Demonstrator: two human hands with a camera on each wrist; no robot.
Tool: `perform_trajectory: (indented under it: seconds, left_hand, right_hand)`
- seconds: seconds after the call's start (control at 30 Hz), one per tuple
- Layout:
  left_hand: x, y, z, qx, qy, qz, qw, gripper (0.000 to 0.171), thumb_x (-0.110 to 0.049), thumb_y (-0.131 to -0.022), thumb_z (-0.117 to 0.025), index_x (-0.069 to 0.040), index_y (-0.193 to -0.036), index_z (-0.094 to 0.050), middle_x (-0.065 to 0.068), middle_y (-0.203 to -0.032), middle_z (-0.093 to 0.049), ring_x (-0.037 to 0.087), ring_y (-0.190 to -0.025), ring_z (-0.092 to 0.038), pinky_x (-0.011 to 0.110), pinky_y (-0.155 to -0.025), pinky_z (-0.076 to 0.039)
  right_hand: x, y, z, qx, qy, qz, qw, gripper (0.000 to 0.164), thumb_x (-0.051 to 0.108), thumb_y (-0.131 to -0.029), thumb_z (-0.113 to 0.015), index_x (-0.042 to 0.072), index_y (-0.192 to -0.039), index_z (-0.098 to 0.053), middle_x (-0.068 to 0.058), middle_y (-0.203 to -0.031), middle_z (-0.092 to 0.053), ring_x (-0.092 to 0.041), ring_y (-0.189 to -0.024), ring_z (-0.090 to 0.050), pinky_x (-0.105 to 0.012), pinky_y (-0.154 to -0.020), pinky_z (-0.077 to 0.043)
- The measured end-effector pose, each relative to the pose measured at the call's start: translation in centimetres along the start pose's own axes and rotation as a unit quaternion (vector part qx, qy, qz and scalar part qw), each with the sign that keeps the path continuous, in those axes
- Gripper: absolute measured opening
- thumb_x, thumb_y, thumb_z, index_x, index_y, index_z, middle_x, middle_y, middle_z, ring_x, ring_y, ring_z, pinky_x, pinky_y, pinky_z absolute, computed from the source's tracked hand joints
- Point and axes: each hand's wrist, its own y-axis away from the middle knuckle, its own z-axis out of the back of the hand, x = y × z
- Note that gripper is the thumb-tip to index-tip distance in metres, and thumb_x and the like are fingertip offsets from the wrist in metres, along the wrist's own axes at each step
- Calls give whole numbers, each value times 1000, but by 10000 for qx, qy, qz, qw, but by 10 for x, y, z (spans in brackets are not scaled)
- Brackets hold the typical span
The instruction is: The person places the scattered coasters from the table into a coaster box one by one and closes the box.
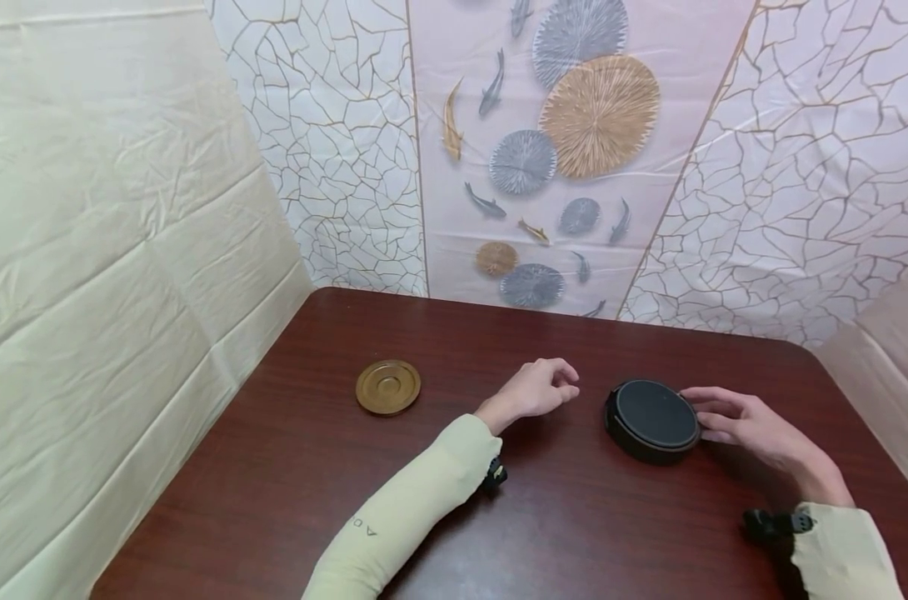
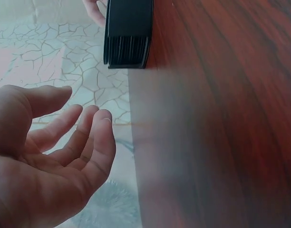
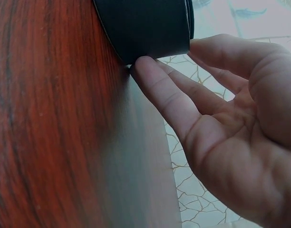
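A round black case [image 1: 656, 414], like a coaster holder, lies flat on the table right of centre. A gap in its side shows stacked thin edges [image 2: 128, 51] in the left wrist view. My right hand [image 1: 754, 429] is at the case's right side, its fairly straight fingers and thumb touching the wall and edge. In the right wrist view one fingertip [image 3: 145, 64] meets the lower edge, close to the tabletop. My left hand [image 1: 538, 387] hovers left of the case, apart from it, with loosely bent fingers and nothing in them. Farther left lies a round brown coaster [image 1: 388, 387] with concentric rings.
The dark red-brown wooden table [image 1: 311, 500] has rounded far corners. Behind it hangs a patterned cloth [image 1: 364, 167] with fish and round leaf shapes. A plain cream cloth [image 1: 109, 250] covers the left side. Each wrist carries a small black camera.
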Motion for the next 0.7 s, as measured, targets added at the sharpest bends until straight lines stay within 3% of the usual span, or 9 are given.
perform_trajectory:
  seconds: [0.2,0.47,0.7]
  left_hand:
    - [9,10,16,-107,-135,-126,9998,24,-27,-95,-65,-16,-117,-66,-9,-91,-65,5,-79,-58,21,-74,-46]
    - [24,20,37,-584,-237,-365,9973,22,-27,-96,-62,-16,-115,-67,-7,-91,-66,7,-81,-59,22,-77,-47]
    - [33,34,59,-819,-57,-233,9963,22,-26,-97,-61,-17,-117,-66,-4,-99,-69,10,-91,-63,26,-83,-50]
  right_hand:
    - [0,0,-1,63,-99,47,9999,58,16,-96,-63,-3,-145,-37,18,-117,-63,-3,-104,-67,-30,-84,-58]
    - [-2,2,1,19,-31,22,10000,59,18,-96,-63,-3,-145,-37,18,-116,-64,-3,-103,-67,-30,-84,-58]
    - [-2,1,1,156,-196,133,9996,58,16,-98,-60,-5,-146,-35,18,-117,-63,-3,-105,-67,-31,-85,-58]
